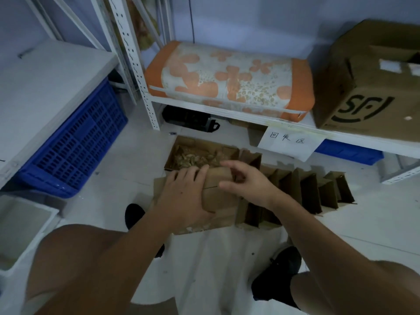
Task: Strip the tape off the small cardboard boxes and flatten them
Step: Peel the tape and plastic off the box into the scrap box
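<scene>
Fingers of the left hand (181,196) curl over a small brown cardboard box (218,189) held above the pale floor (127,160), gripping it, while the right hand (245,185) hovers at its edge — fingers loosely bent, pinch unclear. Behind sits an open carton (181,142) of crumpled tape scraps; to the right, upright folded boxes (306,192) stand in a row.
</scene>
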The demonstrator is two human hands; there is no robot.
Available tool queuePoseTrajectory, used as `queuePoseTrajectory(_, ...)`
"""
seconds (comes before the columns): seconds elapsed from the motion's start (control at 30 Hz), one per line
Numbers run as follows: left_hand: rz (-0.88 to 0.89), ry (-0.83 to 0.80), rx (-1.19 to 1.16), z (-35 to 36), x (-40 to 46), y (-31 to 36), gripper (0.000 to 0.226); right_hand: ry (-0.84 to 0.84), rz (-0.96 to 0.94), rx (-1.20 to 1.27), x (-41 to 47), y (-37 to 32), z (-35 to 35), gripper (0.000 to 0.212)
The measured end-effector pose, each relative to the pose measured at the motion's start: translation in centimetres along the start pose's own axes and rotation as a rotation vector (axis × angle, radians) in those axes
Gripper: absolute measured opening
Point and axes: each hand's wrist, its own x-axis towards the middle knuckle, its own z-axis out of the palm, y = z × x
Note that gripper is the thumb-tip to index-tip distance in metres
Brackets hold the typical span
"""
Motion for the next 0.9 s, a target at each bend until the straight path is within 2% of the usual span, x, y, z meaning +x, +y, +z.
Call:
queuePoseTrajectory(0.1, 0.089, 0.032, 0.020, -2.0, -1.2, 1.8, 0.123, 0.050, -0.092, -0.161, -3.7, -0.5, -0.3, 0.083)
queuePoseTrajectory(0.3, 0.251, 0.091, 0.061, -4.8, -2.2, 4.4, 0.123, 0.272, -0.211, -0.210, -8.5, -0.9, -2.0, 0.059)
queuePoseTrajectory(0.5, 0.294, 0.094, 0.070, -6.6, -2.6, 5.6, 0.125, 0.435, -0.368, -0.607, -11.1, -1.8, -3.1, 0.063)
queuePoseTrajectory(0.6, 0.319, 0.096, 0.105, -6.6, -3.1, 5.5, 0.127, 0.522, -0.512, -0.728, -11.2, -1.7, -2.9, 0.063)
queuePoseTrajectory(0.8, 0.324, 0.099, 0.086, -6.6, -4.9, 5.1, 0.126, 0.515, -0.676, -0.789, -10.6, -1.6, -2.3, 0.061)
queuePoseTrajectory(0.9, 0.311, 0.112, 0.071, -6.6, -5.5, 4.7, 0.123, 0.429, -0.676, -0.822, -10.3, -1.6, -2.3, 0.044)
